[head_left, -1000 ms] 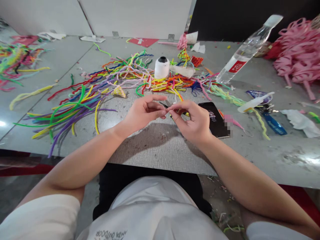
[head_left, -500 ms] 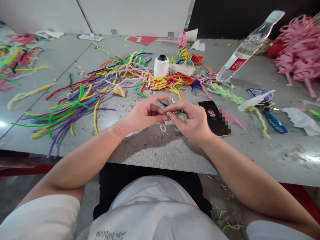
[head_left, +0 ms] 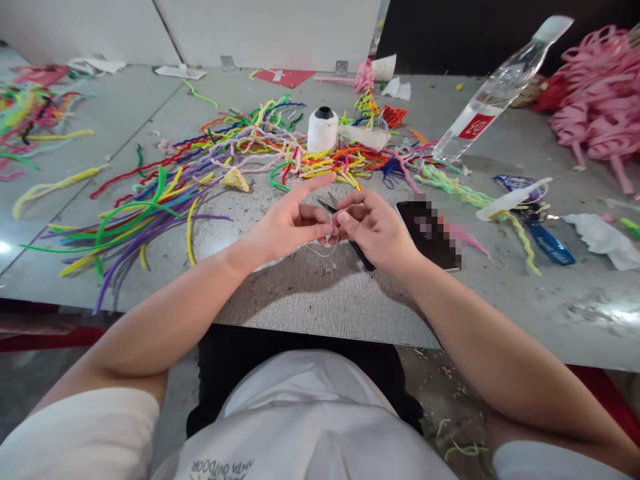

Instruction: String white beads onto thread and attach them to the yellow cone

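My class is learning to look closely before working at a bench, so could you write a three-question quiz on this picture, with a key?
1. True or false: the white spool stands farther from the person than either hand.
2. Fill in the missing word: the phone lies nearer to the person's ____ hand.
3. Multiple choice: what shows at the fingertips, where the left hand and right hand meet?
A) a blue strap
B) white thread
C) a bottle cap

Key
1. True: it stands among the coloured cords, beyond both hands.
2. Right.
3. B: a thin loop of it hangs just below the fingertips.
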Available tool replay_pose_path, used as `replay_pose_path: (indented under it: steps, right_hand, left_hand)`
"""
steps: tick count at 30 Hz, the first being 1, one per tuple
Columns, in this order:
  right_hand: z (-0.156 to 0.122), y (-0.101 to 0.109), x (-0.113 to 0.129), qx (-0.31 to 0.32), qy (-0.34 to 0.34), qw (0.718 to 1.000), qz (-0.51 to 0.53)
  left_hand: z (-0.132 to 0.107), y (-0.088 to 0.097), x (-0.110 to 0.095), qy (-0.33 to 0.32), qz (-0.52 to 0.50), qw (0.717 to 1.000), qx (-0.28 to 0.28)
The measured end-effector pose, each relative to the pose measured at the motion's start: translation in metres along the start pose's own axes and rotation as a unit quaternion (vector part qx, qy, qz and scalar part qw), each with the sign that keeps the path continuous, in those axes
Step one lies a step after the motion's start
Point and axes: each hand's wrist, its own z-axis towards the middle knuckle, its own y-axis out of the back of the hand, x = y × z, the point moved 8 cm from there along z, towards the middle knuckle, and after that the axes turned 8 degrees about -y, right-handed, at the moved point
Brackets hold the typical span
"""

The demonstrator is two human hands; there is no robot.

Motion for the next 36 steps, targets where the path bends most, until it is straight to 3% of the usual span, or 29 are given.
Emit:
replay_pose_path:
  steps: [8, 14, 21, 28, 36]
  right_hand:
    - [0.0, -0.002, 0.0, 0.023, -0.061, 0.998, -0.016]
    - [0.0, 0.007, -0.001, -0.014, -0.053, 0.995, -0.088]
    - [-0.005, 0.009, -0.004, -0.066, -0.01, 0.985, -0.157]
    - [-0.007, 0.0, -0.004, -0.04, -0.063, 0.977, -0.198]
    - [-0.014, 0.003, 0.023, -0.134, 0.075, 0.937, -0.312]
  left_hand:
    - [0.0, 0.004, -0.001, 0.017, 0.017, 0.999, -0.035]
    - [0.002, 0.012, 0.001, 0.018, 0.043, 0.996, -0.071]
    - [0.0, 0.01, -0.005, -0.035, 0.127, 0.987, -0.089]
    - [-0.003, 0.002, -0.009, -0.065, 0.195, 0.976, -0.075]
    - [-0.004, 0.004, -0.011, -0.073, 0.195, 0.975, -0.081]
